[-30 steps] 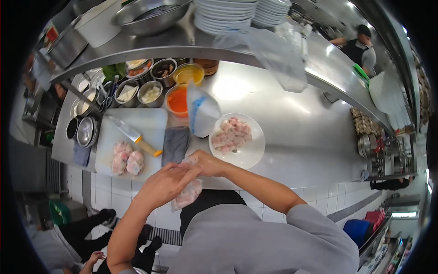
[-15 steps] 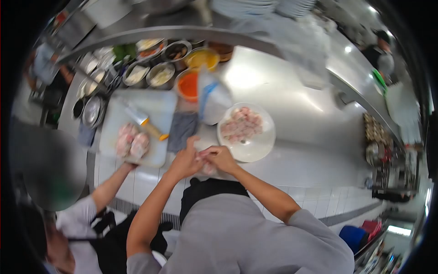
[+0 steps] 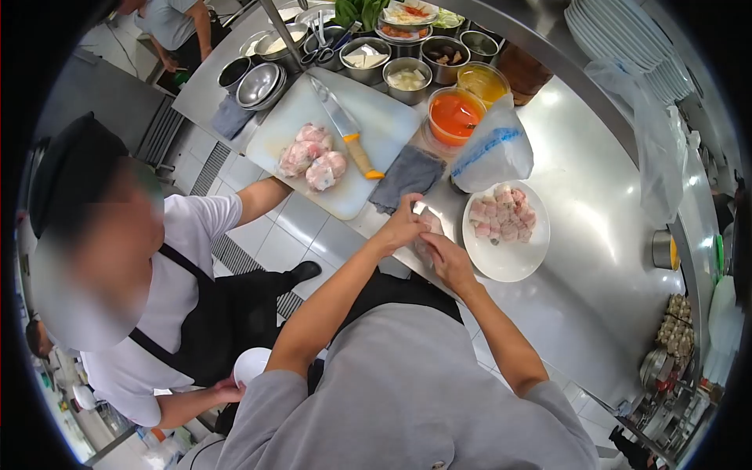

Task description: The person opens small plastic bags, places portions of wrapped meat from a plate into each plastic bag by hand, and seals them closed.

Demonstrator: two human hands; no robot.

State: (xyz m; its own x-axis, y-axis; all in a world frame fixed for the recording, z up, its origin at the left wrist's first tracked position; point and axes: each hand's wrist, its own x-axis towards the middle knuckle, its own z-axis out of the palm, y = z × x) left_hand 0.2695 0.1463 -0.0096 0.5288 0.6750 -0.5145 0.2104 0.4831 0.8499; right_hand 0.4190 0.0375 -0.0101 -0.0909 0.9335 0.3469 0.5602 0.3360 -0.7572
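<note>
At the counter's near edge, my left hand (image 3: pixel 401 227) has its fingers closed on a small clear plastic bag (image 3: pixel 425 215) with something pale pink in it. My right hand (image 3: pixel 450 257) pinches the same bag from the other side; part of the bag is hidden behind the fingers. Just right of my hands is a white plate (image 3: pixel 513 265) bearing pale pink pieces of raw meat (image 3: pixel 505 215). A folded grey cloth (image 3: pixel 407 178) lies beyond my left hand. Several similar pink bundles in clear plastic (image 3: pixel 315 157) rest on the white cutting board (image 3: pixel 384 113).
A knife (image 3: pixel 345 125) lies on the board. Beyond stand a tub of orange sauce (image 3: pixel 456 117), an upright plastic bag with blue print (image 3: pixel 493 149) and several metal bowls (image 3: pixel 364 63). At left a co-worker (image 3: pixel 188 258) reaches to the board, a white bowl (image 3: pixel 252 364) in the other hand.
The view has turned, so the board and plate appear farther up and right, and more of the co-worker shows. My hands still hold the plastic bag near the plate.
</note>
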